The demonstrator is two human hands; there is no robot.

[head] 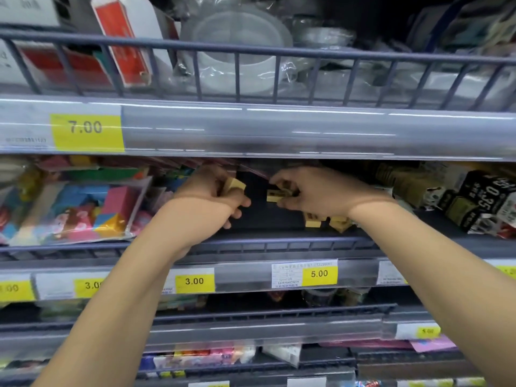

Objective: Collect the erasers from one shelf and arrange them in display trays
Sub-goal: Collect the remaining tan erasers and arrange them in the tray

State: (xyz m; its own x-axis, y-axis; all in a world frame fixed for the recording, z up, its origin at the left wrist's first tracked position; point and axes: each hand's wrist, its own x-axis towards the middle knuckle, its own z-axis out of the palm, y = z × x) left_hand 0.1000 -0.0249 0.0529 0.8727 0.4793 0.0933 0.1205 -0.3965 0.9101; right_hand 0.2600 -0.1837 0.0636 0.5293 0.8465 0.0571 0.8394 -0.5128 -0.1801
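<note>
Erasers are what I am after, small yellow blocks on the dark middle shelf (265, 219), and from the head view I work across it left to right. At the left end of that shelf sits a clear bag of coloured blocks (78, 208); I leave it alone, since it is no part of this pick. My left hand (212, 191) is reached in just right of the bag, fingers curled round a pale yellow eraser (236, 185), held clear of the shelf floor. My right hand (315, 191) pinches another yellow eraser (275, 196) between thumb and fingertips, near the middle of the shelf. Below that wrist, toward the front rail, a few loose erasers (326, 220) lie in a jumble, and boxed stock (480, 202) crowds the right end. To do this step well, I judge I should gather several blocks per hand before pulling out, keep my wrists low under the price rail (279, 129) above, and sweep the loose ones forward rather than picking at them singly. The frame is blurred, so I cannot tell how many each hand holds.
</note>
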